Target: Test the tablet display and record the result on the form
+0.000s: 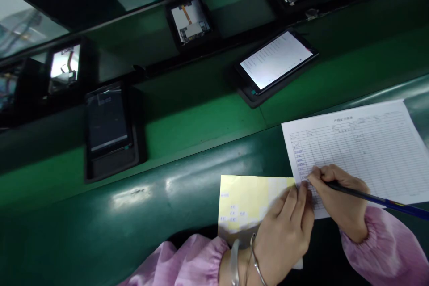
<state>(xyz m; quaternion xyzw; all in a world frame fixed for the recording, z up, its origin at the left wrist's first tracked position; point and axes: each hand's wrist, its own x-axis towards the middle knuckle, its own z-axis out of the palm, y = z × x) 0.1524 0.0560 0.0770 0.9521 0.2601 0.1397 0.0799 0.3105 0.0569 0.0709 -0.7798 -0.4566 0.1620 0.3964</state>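
On green bench (100, 232) | right hand (338, 199) grips pen (375, 199) over form (365, 147) | left hand (284, 232) flat, open on yellow sheet (248, 201) | lit tablet (276, 60) on conveyor (201, 107)

My pen (372, 196) is dark with a blue barrel, slanting low, tip on the white ruled form (362, 143) lying flat on the desk; a yellow sheet (248, 196) (faint print) lies just left.
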